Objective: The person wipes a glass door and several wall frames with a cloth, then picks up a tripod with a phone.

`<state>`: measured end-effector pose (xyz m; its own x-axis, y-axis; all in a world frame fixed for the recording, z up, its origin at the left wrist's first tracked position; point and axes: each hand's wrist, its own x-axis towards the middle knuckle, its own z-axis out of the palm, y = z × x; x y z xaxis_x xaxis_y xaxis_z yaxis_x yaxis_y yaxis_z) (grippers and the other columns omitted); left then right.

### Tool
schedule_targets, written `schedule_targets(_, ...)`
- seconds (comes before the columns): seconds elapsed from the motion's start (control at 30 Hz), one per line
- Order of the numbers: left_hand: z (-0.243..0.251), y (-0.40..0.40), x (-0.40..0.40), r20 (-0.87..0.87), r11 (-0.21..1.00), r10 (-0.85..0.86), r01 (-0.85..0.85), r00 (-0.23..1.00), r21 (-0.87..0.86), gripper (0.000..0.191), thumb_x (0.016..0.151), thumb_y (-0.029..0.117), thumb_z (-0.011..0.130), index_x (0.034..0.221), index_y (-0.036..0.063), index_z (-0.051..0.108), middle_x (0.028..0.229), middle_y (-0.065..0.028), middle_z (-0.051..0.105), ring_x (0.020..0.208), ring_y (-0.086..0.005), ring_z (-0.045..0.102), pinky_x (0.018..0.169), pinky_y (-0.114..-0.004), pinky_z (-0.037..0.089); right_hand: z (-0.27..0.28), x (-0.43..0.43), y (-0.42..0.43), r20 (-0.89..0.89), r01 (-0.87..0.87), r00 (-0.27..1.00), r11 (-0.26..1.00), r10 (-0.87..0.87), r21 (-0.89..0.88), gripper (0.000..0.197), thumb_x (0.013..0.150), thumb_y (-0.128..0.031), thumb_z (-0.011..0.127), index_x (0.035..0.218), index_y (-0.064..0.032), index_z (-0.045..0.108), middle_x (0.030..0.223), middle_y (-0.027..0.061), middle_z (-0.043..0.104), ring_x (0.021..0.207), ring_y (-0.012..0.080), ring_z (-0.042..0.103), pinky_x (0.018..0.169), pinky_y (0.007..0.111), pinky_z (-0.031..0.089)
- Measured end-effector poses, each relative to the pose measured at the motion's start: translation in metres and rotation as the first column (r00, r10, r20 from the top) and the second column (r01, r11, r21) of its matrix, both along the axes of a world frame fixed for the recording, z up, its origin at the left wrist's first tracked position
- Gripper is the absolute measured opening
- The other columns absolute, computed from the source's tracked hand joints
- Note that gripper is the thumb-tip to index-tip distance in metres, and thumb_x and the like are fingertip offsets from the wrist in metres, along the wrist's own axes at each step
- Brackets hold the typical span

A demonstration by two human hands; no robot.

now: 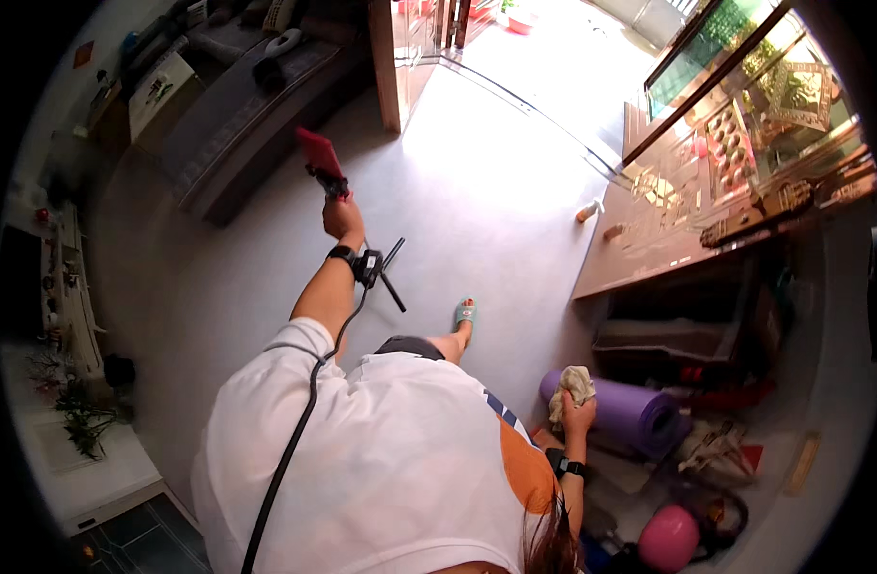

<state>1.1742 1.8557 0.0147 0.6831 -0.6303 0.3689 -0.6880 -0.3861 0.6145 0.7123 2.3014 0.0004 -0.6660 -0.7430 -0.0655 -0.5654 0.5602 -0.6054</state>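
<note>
My left hand (344, 217), raised over the floor at the upper left, grips the dark end of a red flat object (321, 155); its exact kind cannot be told. A wrist strap with a small black device (368, 267) and two dark rods sits just behind that hand. My right hand (577, 415), at the lower right, is closed around a crumpled beige cloth (573, 391). The cloth appears in front of the near end of a rolled purple mat (625, 409). Whether cloth and mat touch cannot be told.
An open glazed wooden door (643, 222) stands at the right, with a spray bottle (589, 211) on the floor beside it. A long grey sofa (266, 107) lies upper left. A pink ball (669, 538) and a bundled fabric (715, 448) are at the lower right. A black cable (295, 438) runs over my back.
</note>
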Motion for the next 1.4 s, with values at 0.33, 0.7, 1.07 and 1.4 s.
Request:
schedule_targets(0.33, -0.029, -0.093, -0.084, -0.101, 0.999, 0.043, -0.043, 0.994, 0.001, 0.027, 0.073, 0.031, 0.07, 0.081, 0.0066, 0.062, 0.079, -0.0133, 0.065, 0.073, -0.0345, 0.061, 0.06, -0.045, 0.048, 0.024, -0.119, -0.198, -0.064, -0.086, 0.994, 0.996, 0.085, -0.01, 0.051, 0.068, -0.027, 0.073, 0.106, 0.0014, 0.055, 0.103, 0.0207, 0.056, 0.096, 0.0369, 0.056, 0.083, 0.041, 0.045)
schedule_targets(0.7, -0.03, -0.189, -0.145, -0.087, 0.983, 0.178, -0.18, 0.98, -0.016, 0.027, 0.074, 0.03, 0.071, 0.082, 0.0062, 0.061, 0.078, -0.0128, 0.064, 0.072, -0.0343, 0.061, 0.061, -0.044, 0.047, 0.053, -0.226, -0.386, -0.041, -0.192, 0.981, 0.981, 0.19, -0.035, 0.053, 0.07, -0.027, 0.072, 0.109, 0.0028, 0.052, 0.105, 0.0223, 0.055, 0.098, 0.0376, 0.054, 0.084, 0.041, 0.044)
schedule_targets(1.07, -0.019, -0.326, -0.225, -0.073, 0.961, 0.271, -0.274, 0.96, -0.043, 0.03, 0.071, 0.03, 0.073, 0.081, 0.0054, 0.059, 0.078, -0.014, 0.064, 0.071, -0.0361, 0.061, 0.062, -0.044, 0.047, 0.044, -0.321, -0.574, 0.046, -0.272, 0.959, 0.952, 0.281, -0.14, 0.052, 0.07, -0.024, 0.074, 0.111, 0.0011, 0.054, 0.105, 0.0187, 0.057, 0.096, 0.0333, 0.057, 0.084, 0.039, 0.044)
schedule_targets(1.4, 0.004, -0.47, -0.299, -0.125, 0.976, 0.198, -0.207, 0.972, -0.065, 0.026, 0.071, 0.028, 0.072, 0.077, 0.0055, 0.059, 0.075, -0.0127, 0.064, 0.071, -0.0346, 0.061, 0.063, -0.042, 0.047, 0.032, -0.405, -0.712, 0.071, -0.235, 0.968, 0.968, 0.241, -0.085, 0.055, 0.07, -0.024, 0.074, 0.112, 0.0031, 0.052, 0.109, 0.0202, 0.057, 0.1, 0.0328, 0.056, 0.085, 0.038, 0.044)
